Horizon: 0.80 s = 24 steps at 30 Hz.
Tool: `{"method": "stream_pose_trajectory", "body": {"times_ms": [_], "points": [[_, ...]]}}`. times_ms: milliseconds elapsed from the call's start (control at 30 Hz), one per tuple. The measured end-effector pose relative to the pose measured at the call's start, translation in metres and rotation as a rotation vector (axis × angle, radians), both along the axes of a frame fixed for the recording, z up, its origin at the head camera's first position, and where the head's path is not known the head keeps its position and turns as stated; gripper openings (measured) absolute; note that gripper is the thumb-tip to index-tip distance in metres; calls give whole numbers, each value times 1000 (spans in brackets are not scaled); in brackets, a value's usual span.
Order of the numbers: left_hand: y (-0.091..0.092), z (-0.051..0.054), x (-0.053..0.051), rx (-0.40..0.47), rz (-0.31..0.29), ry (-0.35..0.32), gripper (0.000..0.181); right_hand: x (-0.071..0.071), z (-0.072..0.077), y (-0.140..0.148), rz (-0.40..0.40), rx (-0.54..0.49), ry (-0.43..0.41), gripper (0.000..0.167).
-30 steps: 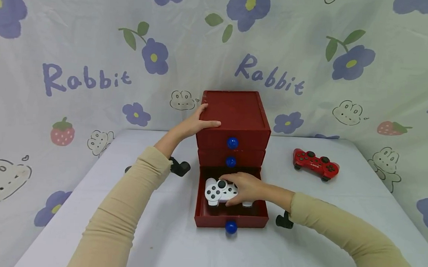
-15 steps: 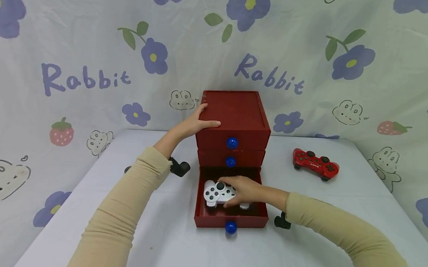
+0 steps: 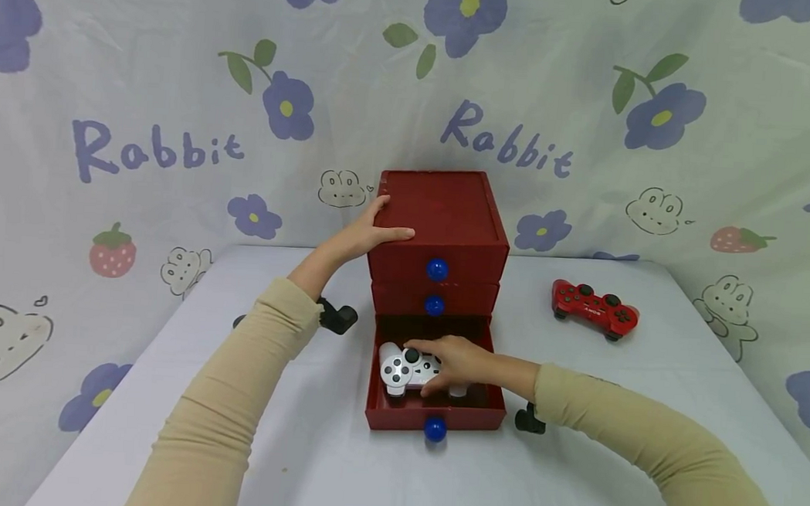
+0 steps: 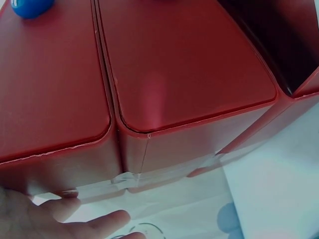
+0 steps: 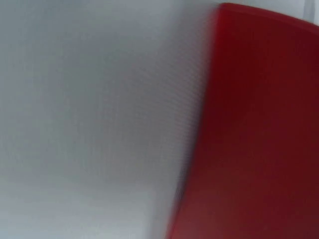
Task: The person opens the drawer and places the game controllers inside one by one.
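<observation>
A red cabinet (image 3: 442, 209) with blue ball knobs stands in the middle of the table, its bottom drawer (image 3: 436, 419) pulled out. Inside that drawer is a white game controller (image 3: 395, 370). My right hand (image 3: 459, 362) grips its right half from above, thumb at the front edge and fingers over the back, hiding part of it. My left hand (image 3: 363, 235) rests on the cabinet's top left edge, with straight fingers beside it. The left wrist view shows the left hand (image 4: 45, 219) at the side wall. In the right wrist view only red drawer wall (image 5: 259, 124) and white cloth appear.
A red game controller (image 3: 594, 309) lies on the table to the right of the cabinet. The upper two drawers, with blue knobs (image 3: 436, 270), are closed. A patterned curtain (image 3: 179, 77) hangs behind the white table (image 3: 323, 449).
My right hand and the white game controller have shifted slightly left and toward me within the drawer. The left hand keeps its place on the cabinet.
</observation>
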State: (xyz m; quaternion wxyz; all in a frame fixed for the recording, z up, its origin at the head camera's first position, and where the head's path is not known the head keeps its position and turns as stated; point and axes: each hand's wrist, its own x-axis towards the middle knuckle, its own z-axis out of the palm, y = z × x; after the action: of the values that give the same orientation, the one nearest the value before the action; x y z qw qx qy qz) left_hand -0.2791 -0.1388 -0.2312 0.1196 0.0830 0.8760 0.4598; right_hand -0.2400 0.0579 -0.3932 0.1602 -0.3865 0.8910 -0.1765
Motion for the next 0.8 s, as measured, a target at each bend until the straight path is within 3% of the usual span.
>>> {"method": "stream_pose_trajectory", "body": {"times_ms": [133,233,333,433,567,633,800], "points": [[1,3,3,-4,-1,-4,83,0,-1,1,-7,-31,-36,76],[-3,-7,-9,-9,-1,-1,86,0,6,4,-8,-99,-63,81],[-9,-20,-23,-17,3,15,89,0,23,11,-5,-209,-69,81],[-8,-17,-19,-10,6,12,87,3,44,19,-5,-293,-54,78],[-7,-15,-18,7,5,-1,87,15,66,31,-20,-353,-58,75],[-10,-22,-25,3,5,9,89,24,72,36,-22,-373,-53,74],[-10,-26,-28,-9,2,23,90,48,70,48,-1,-406,-105,70]]}}
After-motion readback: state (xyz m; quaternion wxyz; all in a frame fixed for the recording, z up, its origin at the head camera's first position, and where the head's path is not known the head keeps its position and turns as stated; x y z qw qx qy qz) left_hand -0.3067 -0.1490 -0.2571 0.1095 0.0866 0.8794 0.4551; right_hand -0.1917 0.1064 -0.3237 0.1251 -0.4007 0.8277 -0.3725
